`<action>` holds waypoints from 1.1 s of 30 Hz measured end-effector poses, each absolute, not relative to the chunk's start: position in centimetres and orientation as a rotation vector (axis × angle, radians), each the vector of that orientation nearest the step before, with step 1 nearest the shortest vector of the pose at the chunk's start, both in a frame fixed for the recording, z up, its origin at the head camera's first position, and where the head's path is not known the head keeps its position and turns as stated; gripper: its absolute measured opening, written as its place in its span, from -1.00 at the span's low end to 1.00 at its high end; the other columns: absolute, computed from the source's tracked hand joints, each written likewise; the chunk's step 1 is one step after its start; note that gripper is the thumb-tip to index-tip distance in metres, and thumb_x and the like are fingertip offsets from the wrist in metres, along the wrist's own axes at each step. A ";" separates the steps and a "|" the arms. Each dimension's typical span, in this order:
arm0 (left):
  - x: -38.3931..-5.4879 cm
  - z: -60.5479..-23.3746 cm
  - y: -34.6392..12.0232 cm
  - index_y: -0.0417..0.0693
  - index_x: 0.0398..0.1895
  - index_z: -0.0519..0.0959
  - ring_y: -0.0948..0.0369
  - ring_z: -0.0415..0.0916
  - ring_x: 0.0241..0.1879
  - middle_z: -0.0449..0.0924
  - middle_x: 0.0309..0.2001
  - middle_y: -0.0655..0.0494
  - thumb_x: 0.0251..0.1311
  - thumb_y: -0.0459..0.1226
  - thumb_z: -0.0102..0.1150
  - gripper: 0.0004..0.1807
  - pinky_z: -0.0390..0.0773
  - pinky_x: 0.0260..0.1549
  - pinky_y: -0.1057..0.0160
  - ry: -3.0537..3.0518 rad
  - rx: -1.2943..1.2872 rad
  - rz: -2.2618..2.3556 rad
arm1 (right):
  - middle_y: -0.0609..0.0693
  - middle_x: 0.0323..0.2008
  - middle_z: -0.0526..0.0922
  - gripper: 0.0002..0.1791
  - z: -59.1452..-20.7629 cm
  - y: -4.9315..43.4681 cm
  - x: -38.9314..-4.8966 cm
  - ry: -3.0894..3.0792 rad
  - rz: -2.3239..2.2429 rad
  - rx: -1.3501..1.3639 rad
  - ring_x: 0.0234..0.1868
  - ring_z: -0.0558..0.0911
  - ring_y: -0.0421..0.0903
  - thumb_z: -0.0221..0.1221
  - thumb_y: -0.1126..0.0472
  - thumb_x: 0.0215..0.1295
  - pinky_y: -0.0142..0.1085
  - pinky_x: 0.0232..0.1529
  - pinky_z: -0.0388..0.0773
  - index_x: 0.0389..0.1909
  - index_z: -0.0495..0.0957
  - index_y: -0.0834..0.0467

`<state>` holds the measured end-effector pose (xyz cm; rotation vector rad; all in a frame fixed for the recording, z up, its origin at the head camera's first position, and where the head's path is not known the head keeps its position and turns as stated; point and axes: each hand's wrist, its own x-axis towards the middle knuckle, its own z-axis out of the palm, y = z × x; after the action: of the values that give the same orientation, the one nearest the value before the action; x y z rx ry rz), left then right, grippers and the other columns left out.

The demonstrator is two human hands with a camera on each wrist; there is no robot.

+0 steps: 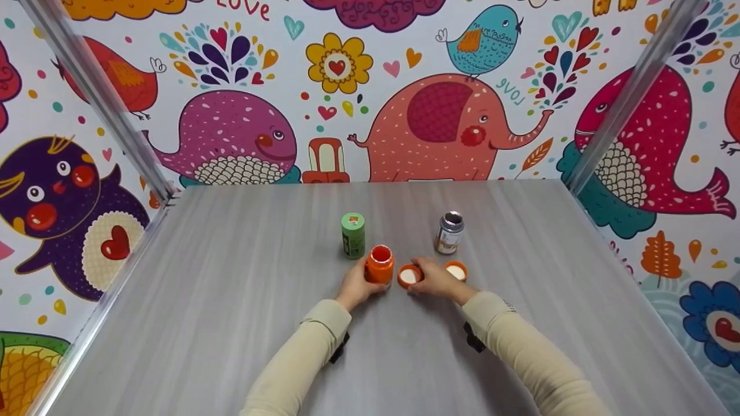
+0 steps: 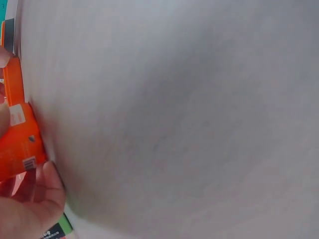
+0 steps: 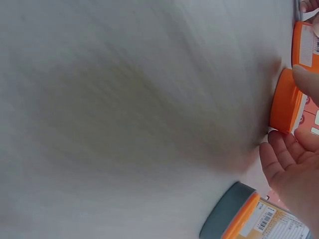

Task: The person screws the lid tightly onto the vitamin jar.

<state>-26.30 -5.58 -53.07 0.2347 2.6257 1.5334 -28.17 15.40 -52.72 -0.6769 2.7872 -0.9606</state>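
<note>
Across the grey table [image 1: 243, 254]: you have three upright containers, two uncapped, so the work looks about midway.
Left hand [image 1: 355, 287]: your fingers curl round the orange bottle [image 1: 380, 273], near the green canister [image 1: 353, 241].
Right hand [image 1: 437, 280]: your thumb and fingers pinch the left orange cap [image 1: 409, 277], just right of the bottle.
Green canister: lid on; you have no opening done there.
Silver jar [image 1: 447, 238]: mouth open behind the right orange cap [image 1: 457, 270]; uncapping looks done.
Orange bottle: upright, mouth open, uncapped too; no cap is back on.
Orange caps: both lie white inside up; you cannot tell which fits which container.
</note>
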 end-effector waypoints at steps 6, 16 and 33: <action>-26.1 -53.1 -5.6 -0.29 0.16 0.29 -0.04 0.38 0.07 0.46 0.06 -0.19 -0.16 -0.37 0.41 -0.26 0.26 0.18 0.01 2.640 0.242 1.538 | 0.37 -0.08 0.48 -0.35 -53.1 15.4 -28.2 2.824 -0.965 -0.730 -0.03 0.46 0.23 0.35 0.24 -0.11 0.03 0.06 0.35 -0.01 0.36 0.51; -26.2 -53.2 -5.6 -0.29 0.17 0.30 -0.04 0.38 0.07 0.46 0.07 -0.18 -0.17 -0.38 0.41 -0.26 0.26 0.17 0.00 2.644 0.242 1.528 | 0.33 -0.13 0.52 -0.42 -53.4 15.3 -28.3 2.835 -0.968 -0.698 -0.07 0.48 0.20 0.34 0.23 -0.09 0.02 0.04 0.37 -0.07 0.41 0.48; -26.3 -53.4 -5.7 -0.31 0.21 0.26 -0.04 0.36 0.09 0.43 0.09 -0.19 -0.17 -0.39 0.40 -0.21 0.25 0.19 0.01 2.615 0.278 1.579 | 0.28 -0.16 0.55 -0.47 -51.1 15.4 -28.5 2.775 -0.977 -0.715 -0.13 0.52 0.14 0.32 0.26 -0.03 -0.02 -0.03 0.43 -0.06 0.40 0.45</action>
<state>-26.26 -5.70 -53.38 0.2782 2.6153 1.5789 -28.48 15.44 -51.14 -0.7150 2.7751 -0.9766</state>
